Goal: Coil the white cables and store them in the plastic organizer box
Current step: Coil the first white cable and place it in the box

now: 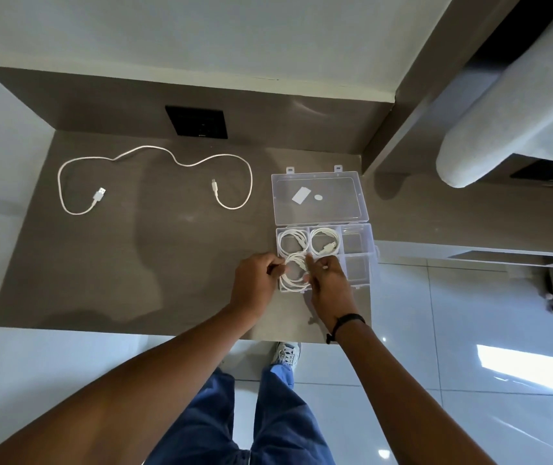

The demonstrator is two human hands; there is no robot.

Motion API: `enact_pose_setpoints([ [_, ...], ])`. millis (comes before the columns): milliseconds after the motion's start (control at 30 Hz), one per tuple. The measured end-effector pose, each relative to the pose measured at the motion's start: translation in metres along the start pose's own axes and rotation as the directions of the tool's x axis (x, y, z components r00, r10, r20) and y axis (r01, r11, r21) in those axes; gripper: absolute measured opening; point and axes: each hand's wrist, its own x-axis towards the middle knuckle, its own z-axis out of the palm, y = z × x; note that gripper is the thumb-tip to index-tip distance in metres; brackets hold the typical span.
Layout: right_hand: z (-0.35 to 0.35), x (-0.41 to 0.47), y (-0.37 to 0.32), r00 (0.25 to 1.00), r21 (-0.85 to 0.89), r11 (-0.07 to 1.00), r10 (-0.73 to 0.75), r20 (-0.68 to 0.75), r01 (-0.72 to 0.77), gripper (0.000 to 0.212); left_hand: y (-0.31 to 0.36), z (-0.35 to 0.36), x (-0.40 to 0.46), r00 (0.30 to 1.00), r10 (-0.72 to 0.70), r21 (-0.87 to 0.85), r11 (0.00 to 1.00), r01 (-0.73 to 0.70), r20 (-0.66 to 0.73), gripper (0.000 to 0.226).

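A clear plastic organizer box (365,243) lies open at the right of the brown table, its lid (318,182) folded back. Two coiled white cables fill its far-left compartment (293,239) and far-middle compartment (325,241). A third coiled white cable (293,275) sits over the near-left compartment. My left hand (255,283) pinches that coil's left side and my right hand (328,285) grips its right side. One uncoiled white cable (154,152) lies spread out on the table's left half, both plugs visible.
A black socket plate (196,121) is set in the back panel behind the table. The table's near edge (134,330) runs just in front of my arms. A padded grey chair (516,105) stands at the right. The box's right compartments (355,241) hold no cable.
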Motion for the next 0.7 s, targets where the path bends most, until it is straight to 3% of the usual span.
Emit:
enact_pose_setpoints([
  [100, -0.001, 0.0, 0.0, 0.999, 0.033, 0.999, 0.015, -0.04, -0.014, 0.05, -0.001, 0.002, 0.002, 0.999, 0.033, 0.06, 0.998, -0.034, 0.017, 0.016],
  [233, -0.006, 0.001, -0.001, 0.983, 0.174, 0.978, 0.137, -0.124, -0.114, 0.028, -0.005, 0.001, 0.006, 0.987, 0.135, 0.134, 0.98, -0.146, 0.092, 0.015],
  [367, -0.008, 0.008, -0.004, 0.993, 0.021, 0.998, 0.063, -0.103, -0.061, 0.021, -0.006, -0.007, 0.014, 0.91, 0.261, 0.243, 0.907, -0.345, 0.321, 0.028],
  [467, -0.008, 0.01, -0.006, 0.999, -0.09, 0.996, 0.025, -0.035, -0.028, 0.021, -0.009, -0.016, 0.014, 0.865, 0.306, 0.276, 0.86, -0.43, 0.397, 0.049],
  [700, -0.007, 0.008, -0.003, 0.999, -0.109, 0.993, 0.037, -0.014, -0.039, 0.024, -0.003, -0.011, 0.009, 0.928, 0.22, 0.218, 0.931, -0.291, 0.299, 0.059],
])
